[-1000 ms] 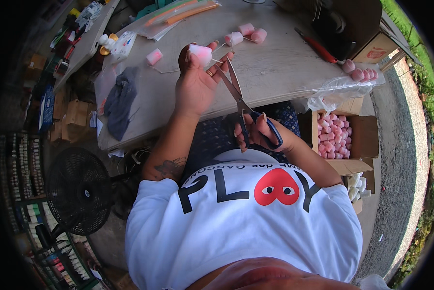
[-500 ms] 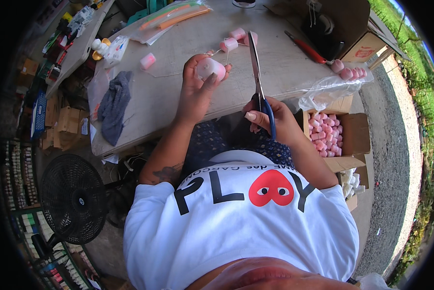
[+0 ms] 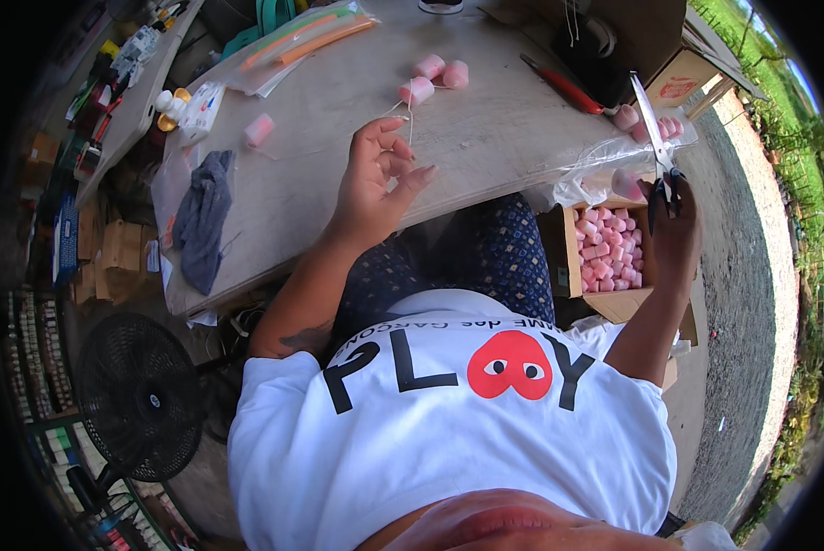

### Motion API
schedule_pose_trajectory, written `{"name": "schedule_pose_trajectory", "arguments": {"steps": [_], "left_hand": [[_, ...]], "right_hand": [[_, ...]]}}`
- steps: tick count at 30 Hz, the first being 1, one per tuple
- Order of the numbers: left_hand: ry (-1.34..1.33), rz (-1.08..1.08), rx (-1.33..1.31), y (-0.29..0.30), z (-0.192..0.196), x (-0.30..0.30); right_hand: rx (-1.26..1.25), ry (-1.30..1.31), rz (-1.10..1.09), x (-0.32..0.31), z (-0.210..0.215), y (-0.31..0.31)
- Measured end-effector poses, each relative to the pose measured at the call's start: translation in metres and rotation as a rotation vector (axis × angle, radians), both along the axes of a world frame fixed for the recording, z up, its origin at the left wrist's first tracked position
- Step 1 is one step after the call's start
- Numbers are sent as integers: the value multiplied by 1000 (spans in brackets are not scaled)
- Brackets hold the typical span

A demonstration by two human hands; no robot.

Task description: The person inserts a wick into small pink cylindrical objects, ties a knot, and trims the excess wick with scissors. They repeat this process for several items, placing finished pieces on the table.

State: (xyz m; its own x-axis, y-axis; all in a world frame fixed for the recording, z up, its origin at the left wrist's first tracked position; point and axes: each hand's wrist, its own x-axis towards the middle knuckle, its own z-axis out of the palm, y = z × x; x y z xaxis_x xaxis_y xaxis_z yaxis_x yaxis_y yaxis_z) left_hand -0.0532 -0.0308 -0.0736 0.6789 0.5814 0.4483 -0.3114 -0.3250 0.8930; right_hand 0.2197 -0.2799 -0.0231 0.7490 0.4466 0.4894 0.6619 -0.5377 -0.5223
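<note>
My left hand (image 3: pixel 381 174) is over the near edge of the table with curled fingers and its thumb held apart. A thin pale string (image 3: pixel 411 124) runs to its fingers from a group of small pink-and-white cylinders (image 3: pixel 416 90); the exact grip is hard to see. Out to the right, my right hand (image 3: pixel 676 225) grips scissors (image 3: pixel 661 151) with dark handles, blades pointing up. A larger pink-and-white cylinder (image 3: pixel 627 184) is at its fingertips, above an open cardboard box (image 3: pixel 570 257) filled with similar small pink cylinders (image 3: pixel 609 248).
On the table (image 3: pixel 320 156) are a lone pink cylinder (image 3: pixel 259 129), a grey-blue cloth (image 3: pixel 205 225), bagged orange and green strips (image 3: pixel 306 41) and a red-handled tool (image 3: pixel 563 87). More pink cylinders lie on clear plastic (image 3: pixel 577 188) at the right corner. A black fan (image 3: pixel 141 399) stands left.
My right hand has swung right with the scissors, from beside my left hand to above the box. The larger cylinder has left my left hand and is now at my right.
</note>
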Motion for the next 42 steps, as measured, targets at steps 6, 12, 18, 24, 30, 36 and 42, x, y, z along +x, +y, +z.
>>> {"name": "schedule_pose_trajectory", "arguments": {"steps": [6, 12, 18, 24, 30, 36, 42], "left_hand": [[-240, -47, -297, 0, 11, -6], [-342, -76, -336, -6, 39, -10], [-308, -109, -332, -8, 41, -14], [-268, -108, -336, -2, 40, -10], [-188, 70, -335, 29, 29, -29], [-113, 603, -117, 124, 41, -56], [-481, 617, 28, 155, 78, -75]], "right_hand": [[-152, 92, 156, 4, -19, 27], [-297, -45, 232, -2, -67, 122], [24, -218, 597, -41, -48, 171], [-185, 106, 666, -13, -41, 289], [-862, 115, 756, -30, -9, 334], [-111, 281, 934, -12, -17, 348], [493, 656, 1124, -18, -23, 318]]}}
